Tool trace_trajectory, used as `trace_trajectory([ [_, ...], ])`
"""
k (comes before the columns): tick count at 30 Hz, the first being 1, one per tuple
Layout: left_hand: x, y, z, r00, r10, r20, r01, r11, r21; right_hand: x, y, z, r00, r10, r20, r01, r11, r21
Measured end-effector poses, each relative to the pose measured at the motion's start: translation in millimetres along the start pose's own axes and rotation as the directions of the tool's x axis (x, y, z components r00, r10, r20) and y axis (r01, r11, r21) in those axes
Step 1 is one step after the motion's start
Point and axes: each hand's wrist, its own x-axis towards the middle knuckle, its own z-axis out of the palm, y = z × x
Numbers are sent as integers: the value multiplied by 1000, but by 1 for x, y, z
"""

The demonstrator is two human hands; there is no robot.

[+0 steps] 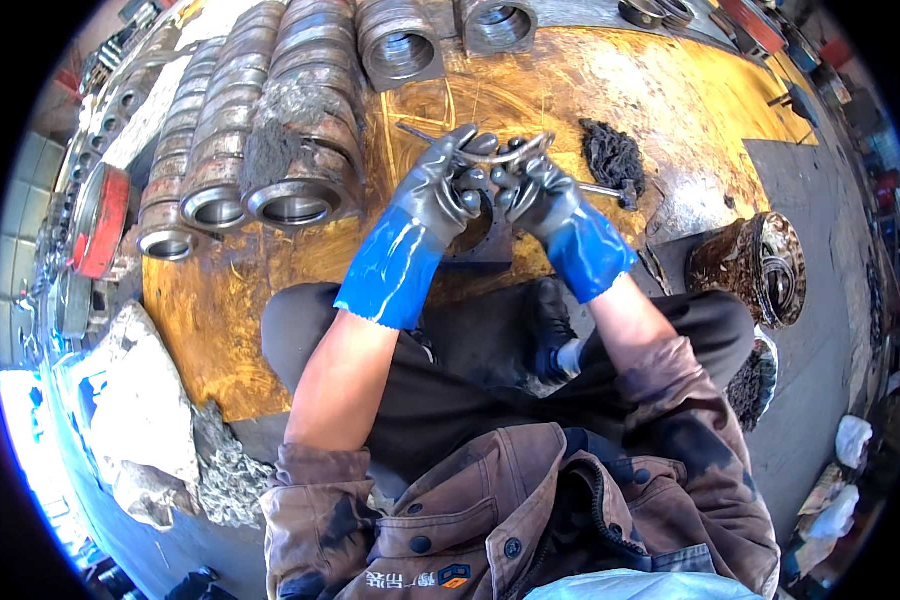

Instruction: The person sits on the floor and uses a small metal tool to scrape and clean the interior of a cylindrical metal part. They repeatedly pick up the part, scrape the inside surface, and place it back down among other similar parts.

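Both my hands wear dark-coated gloves with blue cuffs. Between them a thin curved metal strip (505, 155) is held up, its ends near the fingers; whether it is a full ring I cannot tell. My left hand (440, 185) is closed on its left end, my right hand (542, 190) on its right. Directly beneath them stands a metal housing with a round bore (482, 250), partly hidden by the gloves. A thin rod (602, 190) sticks out beside my right hand, toward a black clump of rag or steel wool (612, 158).
Rows of ring-ended metal cylinders (295, 205) lie at the left, with two bored housings (400, 50) at the back. A grimy can (745, 262) stands at right on the dark mat (820, 220). Crumpled white sheeting (145, 400) and grey rag (225, 470) lie lower left.
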Motion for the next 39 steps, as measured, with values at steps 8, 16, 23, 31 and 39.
trace_trajectory([
  [8, -2, 9, -52, 891, 74, -449, -8, 989, 149, -45, 39, 12, 793, -603, 85, 34, -96, -995],
  [16, 41, -44, -24, 857, 1, -516, 116, 974, 195, 4, 51, -63, 915, -404, 27, -47, -172, -984],
  [23, 25, -26, -85, 880, -163, -447, 131, 986, -102, -28, 55, -39, 932, -164, 323, 288, -202, -936],
  [31, 18, 50, -171, 682, 95, -725, -80, 995, 55, -52, -16, -32, 979, -185, 84, 182, 621, -762],
  [39, -15, -1, -224, 620, 99, -778, 191, 943, 273, -54, -66, -177, 654, -412, -635, 351, 908, -227],
])
